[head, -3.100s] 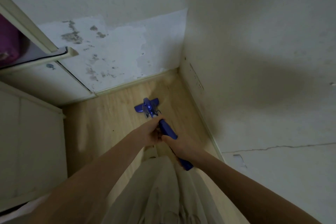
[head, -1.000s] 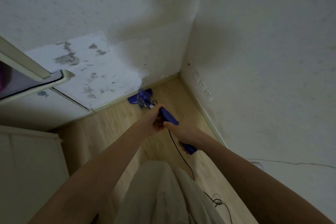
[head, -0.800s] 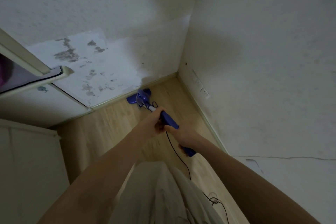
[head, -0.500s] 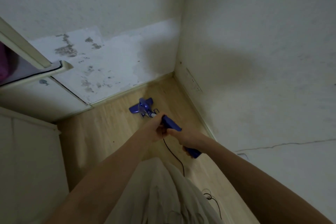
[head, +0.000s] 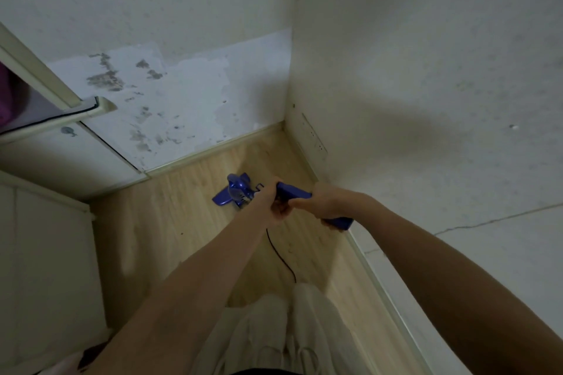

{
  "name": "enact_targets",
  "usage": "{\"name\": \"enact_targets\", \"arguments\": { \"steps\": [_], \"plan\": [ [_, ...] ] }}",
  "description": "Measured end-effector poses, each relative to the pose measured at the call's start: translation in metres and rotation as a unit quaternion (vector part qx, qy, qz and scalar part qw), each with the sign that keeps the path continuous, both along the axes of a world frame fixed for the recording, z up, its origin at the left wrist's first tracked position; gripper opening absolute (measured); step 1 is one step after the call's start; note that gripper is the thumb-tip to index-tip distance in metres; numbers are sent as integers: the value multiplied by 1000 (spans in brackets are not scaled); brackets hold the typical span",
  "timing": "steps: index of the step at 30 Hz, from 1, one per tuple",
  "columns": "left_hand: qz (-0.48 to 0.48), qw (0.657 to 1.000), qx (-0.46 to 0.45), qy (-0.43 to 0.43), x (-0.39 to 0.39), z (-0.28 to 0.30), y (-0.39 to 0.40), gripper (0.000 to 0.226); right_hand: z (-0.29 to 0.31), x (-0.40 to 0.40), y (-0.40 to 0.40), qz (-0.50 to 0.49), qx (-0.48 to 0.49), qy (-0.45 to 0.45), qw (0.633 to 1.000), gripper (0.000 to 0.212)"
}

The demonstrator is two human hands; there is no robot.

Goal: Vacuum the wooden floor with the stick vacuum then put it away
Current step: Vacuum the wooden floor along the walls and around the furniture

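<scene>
both hands grip the blue stick vacuum (head: 292, 192), left hand (head: 275, 204) ahead of right hand (head: 327, 202), its head on the wooden floor (head: 189, 222) near the room corner; looks light, rigid, best held by the handle.

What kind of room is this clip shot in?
Probably a corner of a lived-in home room: light wooden floor, white plaster walls with a stained patch, a wall outlet, and a blue stick vacuum in use.
</scene>
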State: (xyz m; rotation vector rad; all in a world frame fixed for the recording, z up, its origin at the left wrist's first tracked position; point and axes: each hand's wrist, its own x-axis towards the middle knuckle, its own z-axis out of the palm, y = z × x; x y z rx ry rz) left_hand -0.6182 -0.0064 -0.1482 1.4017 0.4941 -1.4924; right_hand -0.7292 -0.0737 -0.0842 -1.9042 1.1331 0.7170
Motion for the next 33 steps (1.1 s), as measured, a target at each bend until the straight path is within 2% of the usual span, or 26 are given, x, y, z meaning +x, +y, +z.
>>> {"name": "enact_targets", "arguments": {
  "steps": [5,8,14,20,27,33],
  "plan": [
    [46,999,-23,7,30,-1,-7,22,5,37,-22,52,-3,15,999,52],
    [43,999,-16,3,66,-6,-5,21,2,71,-19,43,16,14,999,53],
    [-22,1000,12,-14,153,-16,7,24,-12,147,7,-57,78,6,995,52],
    [-98,994,42,-29,224,-22,24,29,-28,206,61,-214,167,-54,961,48],
    [-103,993,-4,52,255,-7,56,22,-3,233,87,-224,169,-50,959,44],
    [-93,991,-43,83,275,4,58,28,11,257,97,-253,151,-58,954,41]
  ]
}}
